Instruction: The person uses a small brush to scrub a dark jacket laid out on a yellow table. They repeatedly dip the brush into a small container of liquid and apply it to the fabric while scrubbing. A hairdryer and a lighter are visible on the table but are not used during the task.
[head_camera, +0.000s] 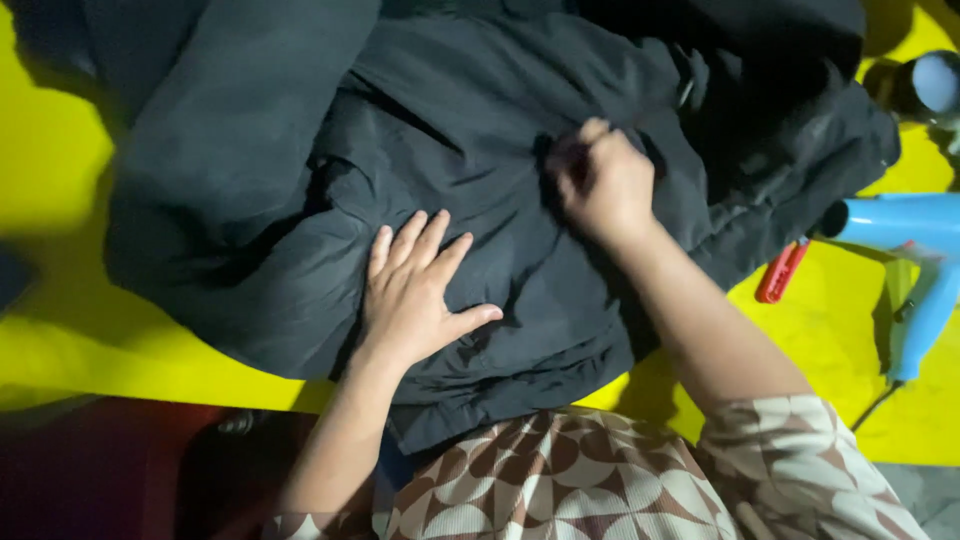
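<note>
Right hand (603, 183) is clenched into a fist, pinching a fold of a dark, near-black garment (300, 150), so the grip is closed on cloth near the middle of the spread fabric. Left hand (412, 290) lies flat and released, fingers (405, 240) fanned out and palm down, pressing the same garment just below and to the left of the fist. It holds nothing; it only weighs the cloth down.

Dark garment covers most of the yellow bench (60, 350), crumpled and layered, with its bulk reaching up and away from the person and out to the left. Its near hem hangs toward the person's body, touching a patterned brown and cream top (560, 480). Fabric runs wider than it is deep, so its long axis goes roughly left to right across the view.

Relative to the clenched grip, most of the garment lies to the left and farther away; only a shorter flap extends to the right, ending near the bench's right part. Both hands are on the cloth, near each other but not touching, the right one farther from the body.

At the right edge, apart from the garment, sits a light blue handheld tool (915, 260) with a pistol-like handle, and a small red clip (781, 272) lies just beside the fabric's edge.
</note>
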